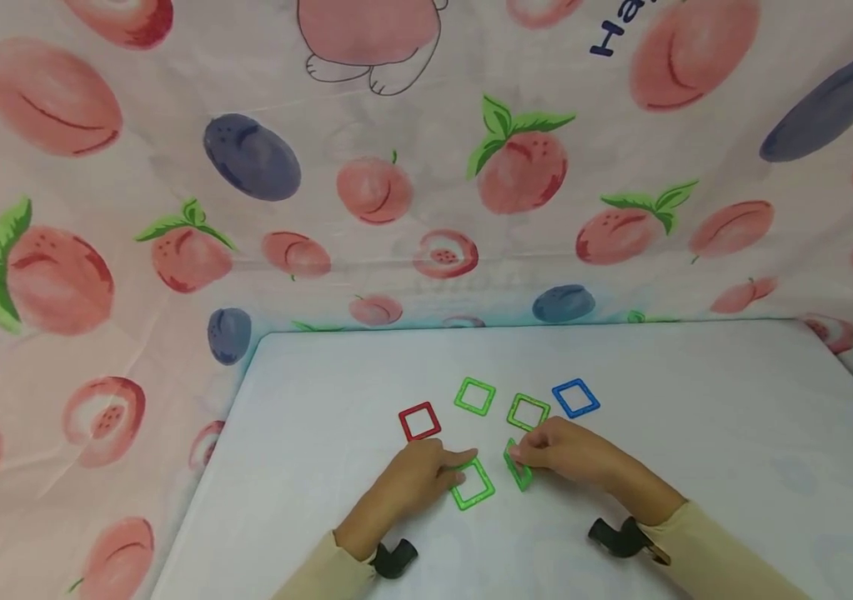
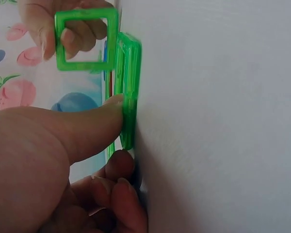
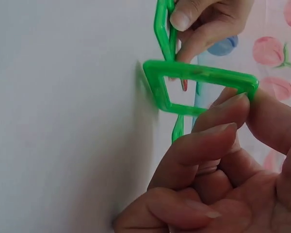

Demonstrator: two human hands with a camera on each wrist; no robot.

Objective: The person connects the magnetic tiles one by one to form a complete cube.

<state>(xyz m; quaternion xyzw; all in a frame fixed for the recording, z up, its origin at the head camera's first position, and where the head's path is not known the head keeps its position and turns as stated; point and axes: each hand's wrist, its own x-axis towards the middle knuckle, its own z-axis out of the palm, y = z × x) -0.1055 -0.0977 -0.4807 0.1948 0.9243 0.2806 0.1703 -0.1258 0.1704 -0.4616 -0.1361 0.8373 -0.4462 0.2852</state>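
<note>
My left hand (image 1: 417, 477) grips a green square magnetic tile (image 1: 479, 501) that lies on the white table, its index finger stretched along the far corner. In the left wrist view, the thumb presses on that tile's edge, with the other fingers curled below. To the right, my right hand (image 1: 564, 450) pinches a second green square tile (image 1: 514, 472) at one edge between thumb and fingers. This tile is tilted up on its side, a short gap from the first. From the right wrist, its open frame (image 3: 203, 73) appears just in front of the left hand's tile.
Beyond the hands lie a red square tile (image 1: 434, 417), two more green tiles, one at the back (image 1: 469, 410) and one by the right hand (image 1: 512, 408), and a blue tile (image 1: 585, 412). A fruit-printed cloth (image 1: 411, 125) hangs behind the white table (image 1: 336, 375).
</note>
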